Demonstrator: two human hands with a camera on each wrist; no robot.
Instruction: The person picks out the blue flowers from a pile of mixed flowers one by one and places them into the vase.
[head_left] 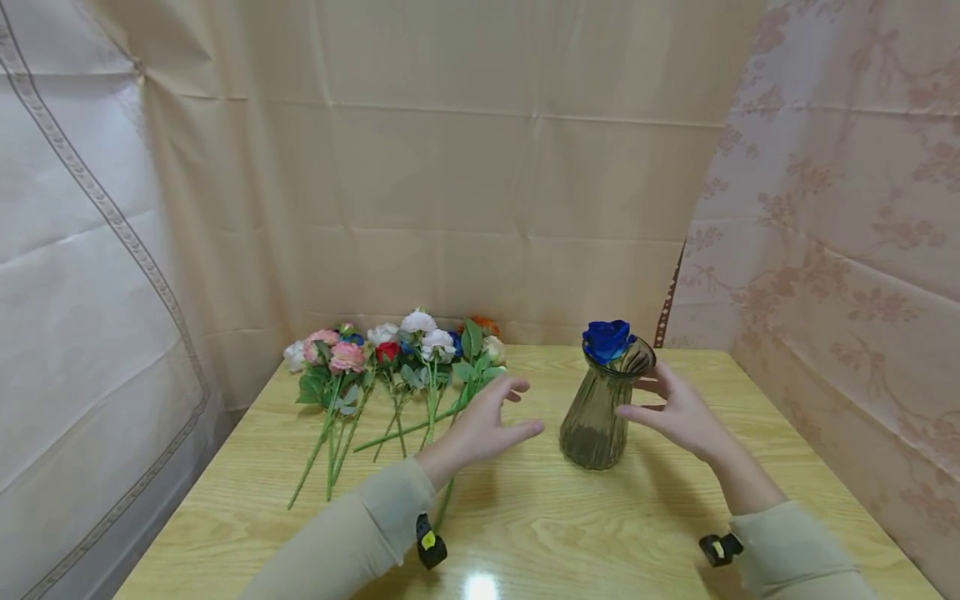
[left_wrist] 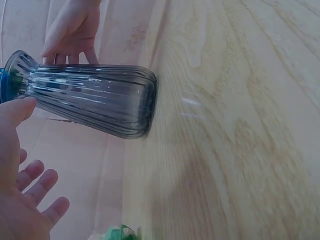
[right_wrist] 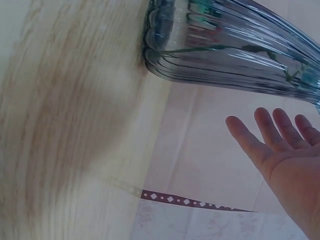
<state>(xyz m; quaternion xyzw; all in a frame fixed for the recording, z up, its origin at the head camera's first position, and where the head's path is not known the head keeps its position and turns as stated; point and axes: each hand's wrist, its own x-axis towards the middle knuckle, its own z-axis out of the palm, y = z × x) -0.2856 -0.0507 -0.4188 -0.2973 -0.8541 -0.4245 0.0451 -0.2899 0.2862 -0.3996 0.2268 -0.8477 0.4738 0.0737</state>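
Observation:
A ribbed, smoky glass vase [head_left: 596, 425] stands upright on the table, with one blue rose [head_left: 608, 341] leaning at its mouth. The rose's green stem [right_wrist: 210, 48] shows through the glass in the right wrist view. Beside the vase on the right is my right hand [head_left: 681, 414], its thumb and fingers spread near the neck; the right wrist view shows a gap between fingers and glass. My left hand [head_left: 480, 427] hovers to the left of the vase, palm turned toward it and fingers relaxed, holding nothing.
On the left half of the wooden table [head_left: 525, 517] lie several artificial flowers, among them a pink one [head_left: 347, 357], a red rose [head_left: 387, 352], a white one [head_left: 437, 345] and an orange one [head_left: 485, 325]. A beige curtain [head_left: 480, 183] hangs behind the table.

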